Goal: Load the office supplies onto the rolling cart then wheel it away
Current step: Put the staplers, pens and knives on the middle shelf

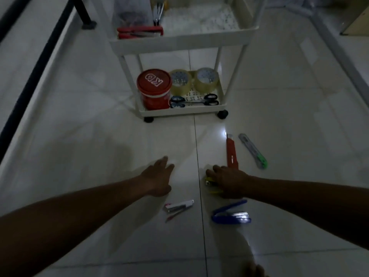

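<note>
A white rolling cart (179,45) stands on the tiled floor ahead. Its top tray holds a red stapler (139,32) and pens; its bottom tray holds a red tub (154,88), two clear tape rolls (192,80) and scissors (194,100). My right hand (227,180) lies over a yellow stapler (211,184) on the floor, fingers curled on it. My left hand (158,176) rests flat on the bare tile, holding nothing. A blue stapler (230,213), a small white stapler (178,206), a red cutter (231,151) and a grey-green cutter (253,150) lie around my hands.
A dark table leg (84,15) and a dark edge strip run along the left. A pale raised ledge runs at the far right. My foot (254,270) shows at the bottom edge. The scene is dim.
</note>
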